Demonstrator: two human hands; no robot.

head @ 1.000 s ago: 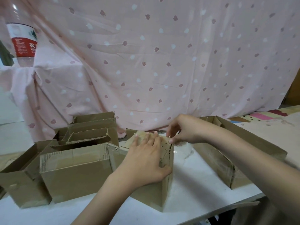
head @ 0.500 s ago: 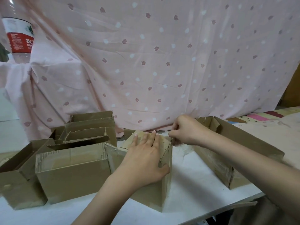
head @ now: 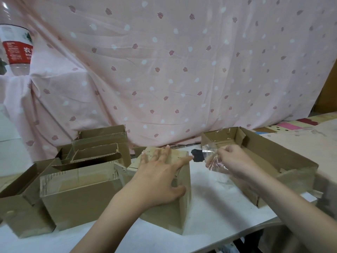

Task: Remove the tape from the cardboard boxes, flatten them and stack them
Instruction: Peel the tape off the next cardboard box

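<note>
Meanwhile left hand [head: 158, 177] lies flat, fingers spread, on the box [head: 169, 212]; right hand [head: 232, 159] apparently pinches clear tape [head: 209, 156].

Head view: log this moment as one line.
left hand: flat on middle box | right hand: pinching peeled clear tape | box: upright, not flattened

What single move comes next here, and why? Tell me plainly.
Probably drop the clear tape strip aside, perhaps into the open box on the right: the right hand pinches it clear of the middle box, which the left hand presses flat on top.
</note>
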